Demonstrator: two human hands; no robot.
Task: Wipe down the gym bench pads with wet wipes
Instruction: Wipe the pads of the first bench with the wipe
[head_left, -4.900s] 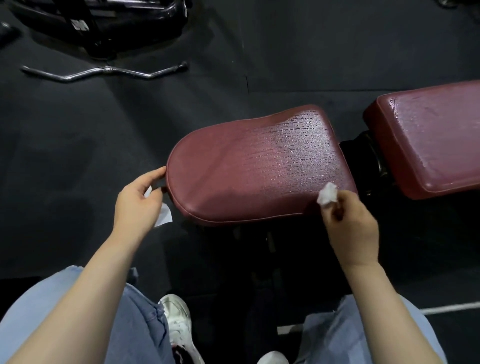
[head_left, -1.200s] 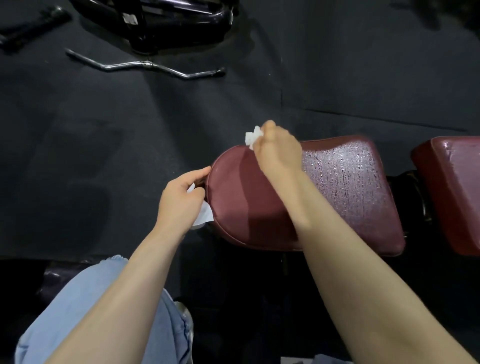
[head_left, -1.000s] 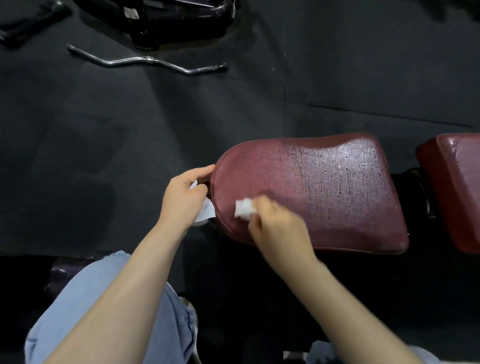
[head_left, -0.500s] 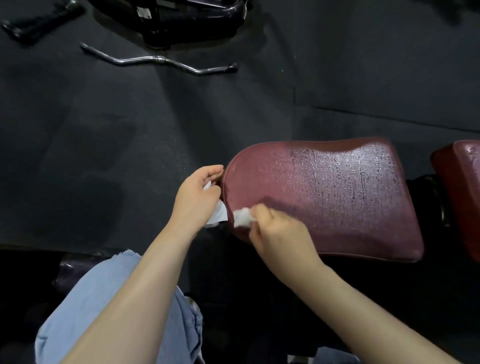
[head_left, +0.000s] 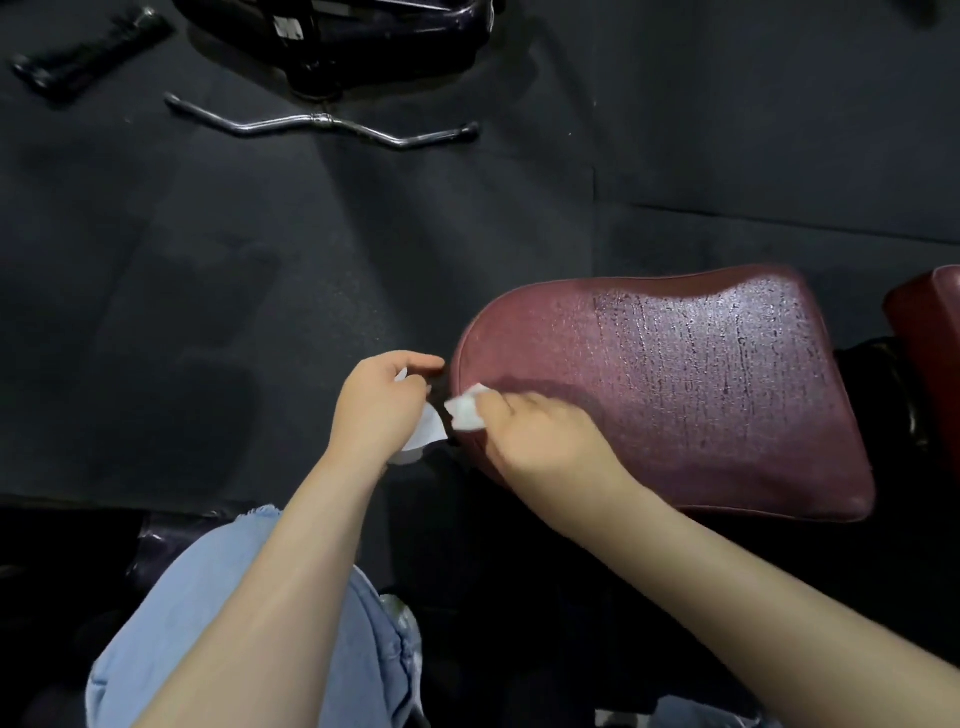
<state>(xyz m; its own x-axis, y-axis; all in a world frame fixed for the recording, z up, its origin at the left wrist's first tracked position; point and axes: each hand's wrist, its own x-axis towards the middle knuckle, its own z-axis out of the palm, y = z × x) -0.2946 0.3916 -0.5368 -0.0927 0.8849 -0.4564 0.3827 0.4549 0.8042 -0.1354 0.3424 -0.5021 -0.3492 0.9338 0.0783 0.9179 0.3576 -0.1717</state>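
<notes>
The maroon seat pad (head_left: 675, 384) of the gym bench lies in front of me, its right half glistening with wet streaks. My right hand (head_left: 540, 436) pinches a crumpled white wet wipe (head_left: 466, 414) against the pad's rounded left edge. My left hand (head_left: 376, 410) is just left of that edge, fingers curled round a second white wipe (head_left: 425, 432) that pokes out below the palm. A second maroon pad (head_left: 930, 322) shows at the right frame edge.
The floor is dark rubber matting (head_left: 260, 291). A chrome curl bar handle (head_left: 322, 123) lies on it at the back, with a black machine base (head_left: 343, 36) behind and a black handle (head_left: 88, 49) at the far left. My jeans-clad knee (head_left: 249, 623) is below.
My right hand swept from the pad's far edge down to its near left edge, wiping toward the rounded tip. My left hand kept its place beside the pad, wipe in it.
</notes>
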